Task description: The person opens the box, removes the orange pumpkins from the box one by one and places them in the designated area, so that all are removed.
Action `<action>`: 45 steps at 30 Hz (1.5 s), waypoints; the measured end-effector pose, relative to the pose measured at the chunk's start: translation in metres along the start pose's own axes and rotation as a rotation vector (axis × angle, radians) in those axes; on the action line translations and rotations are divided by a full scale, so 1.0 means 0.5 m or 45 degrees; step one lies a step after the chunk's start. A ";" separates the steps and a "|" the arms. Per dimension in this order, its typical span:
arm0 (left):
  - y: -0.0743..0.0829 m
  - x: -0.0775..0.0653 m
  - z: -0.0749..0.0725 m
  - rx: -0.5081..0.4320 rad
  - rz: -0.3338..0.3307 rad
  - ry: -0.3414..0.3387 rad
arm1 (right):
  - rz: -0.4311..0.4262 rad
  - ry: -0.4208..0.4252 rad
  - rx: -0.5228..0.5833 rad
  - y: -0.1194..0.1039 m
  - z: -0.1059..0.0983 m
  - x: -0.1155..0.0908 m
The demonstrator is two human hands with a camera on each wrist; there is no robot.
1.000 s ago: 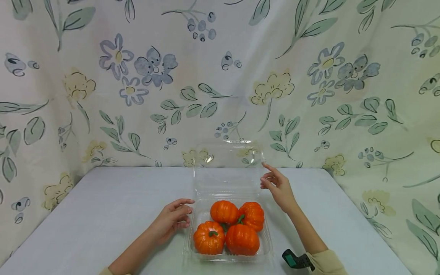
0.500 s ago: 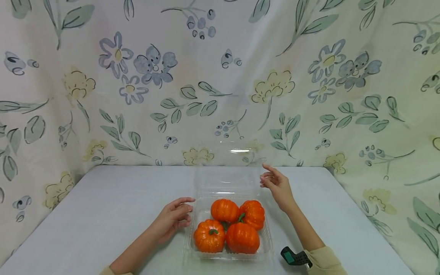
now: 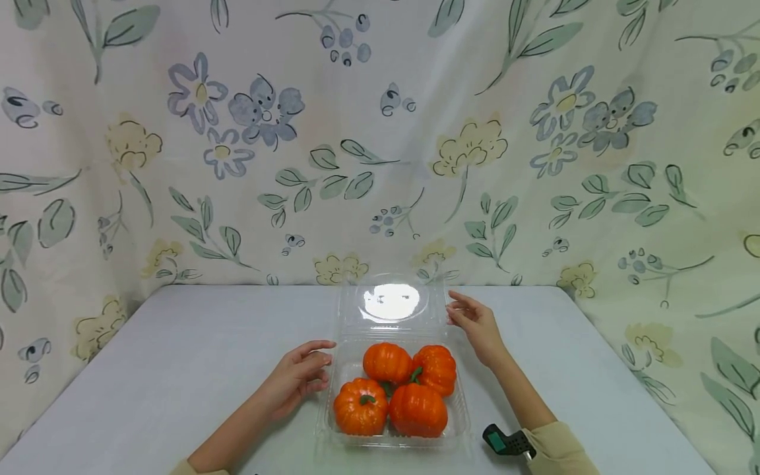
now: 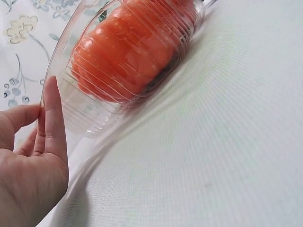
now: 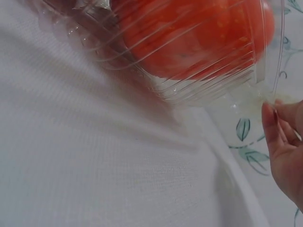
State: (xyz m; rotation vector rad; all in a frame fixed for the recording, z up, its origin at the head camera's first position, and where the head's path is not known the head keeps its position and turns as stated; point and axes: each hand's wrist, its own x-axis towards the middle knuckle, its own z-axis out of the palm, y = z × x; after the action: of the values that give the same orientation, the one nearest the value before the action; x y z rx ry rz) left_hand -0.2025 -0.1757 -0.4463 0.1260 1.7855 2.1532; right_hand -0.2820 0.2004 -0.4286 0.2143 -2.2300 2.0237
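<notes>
A clear plastic clamshell container (image 3: 457,429) stands on the table, holding several orange toy-like pumpkins (image 3: 418,410) with green stems. Its hinged lid (image 3: 356,316) is raised at the back and carries a bright glare. At the container's left rear corner, my left hand (image 3: 299,376) pinches the rim between thumb and fingers, the index finger fairly straight in the left wrist view. My right hand (image 3: 477,330) holds the lid's right edge, thumb and fingertips together on thin plastic in the right wrist view. An orange pumpkin (image 4: 128,52) shows through the ribbed wall.
A white-covered table (image 3: 208,343) bears the container. Behind it hangs a floral curtain (image 3: 380,165), close to the table's rear edge. A black strapped device (image 3: 505,442) sits at the right sleeve (image 3: 561,448).
The raised lid has tilted, its top edge now lower in the head view. My right hand has shifted slightly down and left with it. The left hand and pumpkins stay about where they were.
</notes>
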 end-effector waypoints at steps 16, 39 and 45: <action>-0.001 -0.001 -0.003 -0.016 -0.005 0.002 | 0.208 -0.039 0.011 0.013 0.001 0.008; -0.001 -0.001 -0.003 -0.021 -0.001 -0.010 | 0.327 -0.087 0.078 0.021 -0.002 0.003; -0.001 -0.001 0.000 -0.031 0.007 -0.018 | 0.322 -0.115 0.088 0.022 -0.005 0.001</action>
State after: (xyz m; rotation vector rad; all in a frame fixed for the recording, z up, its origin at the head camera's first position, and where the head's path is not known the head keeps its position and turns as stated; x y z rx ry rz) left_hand -0.2017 -0.1757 -0.4467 0.1400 1.7523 2.1716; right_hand -0.2843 0.2039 -0.4389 0.0310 -2.3481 2.2621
